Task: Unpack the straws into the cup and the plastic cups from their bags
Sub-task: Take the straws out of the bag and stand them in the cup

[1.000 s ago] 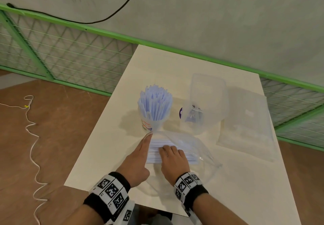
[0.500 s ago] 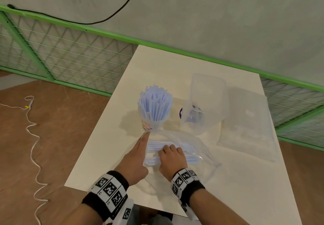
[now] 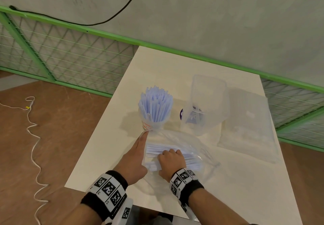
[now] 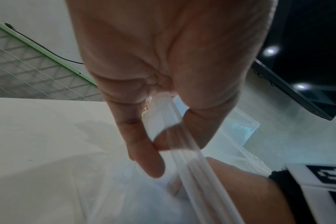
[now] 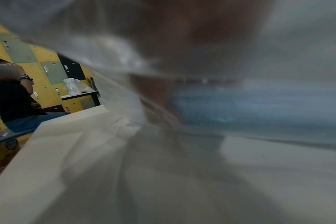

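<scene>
A clear straw bag [image 3: 198,147] lies on the white table [image 3: 105,154] near its front edge. My left hand [image 3: 135,156] lies along the bag's left end, index finger stretched out; in the left wrist view thumb and finger pinch the bag's ribbed mouth strip [image 4: 169,133]. My right hand [image 3: 171,161] is curled over a bundle of pale blue straws [image 3: 156,152] in the bag. Just behind stands a paper cup [image 3: 146,125] packed with upright straws [image 3: 155,103]. A tied bag of plastic cups [image 3: 208,102] stands to its right. The right wrist view is blurred by plastic.
An empty flat clear bag [image 3: 247,128] lies at the table's right side. A green mesh fence [image 3: 70,63] runs behind and to the left. A white cord [image 3: 34,137] trails on the brown floor. Another person [image 5: 11,97] sits far off in the right wrist view.
My right hand's fingers have curled over the straws and the hand has drawn back slightly toward me, dragging the bundle's left end nearer. The left hand has barely moved.
</scene>
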`<state>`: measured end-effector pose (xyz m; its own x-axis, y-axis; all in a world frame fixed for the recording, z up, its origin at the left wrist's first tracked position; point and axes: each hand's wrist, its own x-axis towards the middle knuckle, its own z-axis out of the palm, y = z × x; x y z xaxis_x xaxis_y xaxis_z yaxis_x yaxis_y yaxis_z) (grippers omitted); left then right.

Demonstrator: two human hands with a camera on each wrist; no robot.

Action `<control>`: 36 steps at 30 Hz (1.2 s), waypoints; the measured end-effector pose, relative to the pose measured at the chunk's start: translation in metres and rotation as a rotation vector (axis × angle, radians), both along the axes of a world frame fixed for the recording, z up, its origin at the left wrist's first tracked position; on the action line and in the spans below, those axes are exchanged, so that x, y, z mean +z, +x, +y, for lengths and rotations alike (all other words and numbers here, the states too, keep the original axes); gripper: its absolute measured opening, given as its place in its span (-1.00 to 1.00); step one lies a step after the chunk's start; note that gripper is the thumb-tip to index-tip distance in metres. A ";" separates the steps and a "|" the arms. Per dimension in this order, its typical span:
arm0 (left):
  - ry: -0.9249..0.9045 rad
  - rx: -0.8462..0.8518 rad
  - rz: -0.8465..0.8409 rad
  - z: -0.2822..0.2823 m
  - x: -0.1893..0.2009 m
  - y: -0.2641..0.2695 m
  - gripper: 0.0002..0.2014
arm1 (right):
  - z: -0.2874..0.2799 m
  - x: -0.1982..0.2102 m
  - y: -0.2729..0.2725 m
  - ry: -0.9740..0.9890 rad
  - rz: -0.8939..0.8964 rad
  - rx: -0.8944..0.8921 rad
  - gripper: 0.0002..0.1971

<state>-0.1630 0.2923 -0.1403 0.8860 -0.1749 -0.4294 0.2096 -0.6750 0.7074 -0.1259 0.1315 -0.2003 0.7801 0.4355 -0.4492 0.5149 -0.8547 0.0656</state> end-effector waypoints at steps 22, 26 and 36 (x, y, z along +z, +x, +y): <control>-0.037 0.025 -0.014 0.003 -0.006 0.006 0.12 | -0.050 0.063 -0.036 1.268 0.014 -0.761 -0.93; -0.046 0.017 -0.025 0.002 -0.006 0.006 0.11 | -0.057 0.060 -0.036 1.074 0.050 -0.664 -0.76; -0.050 0.021 -0.017 0.003 -0.006 0.004 0.13 | -0.057 0.076 -0.026 0.962 0.074 -0.531 -0.87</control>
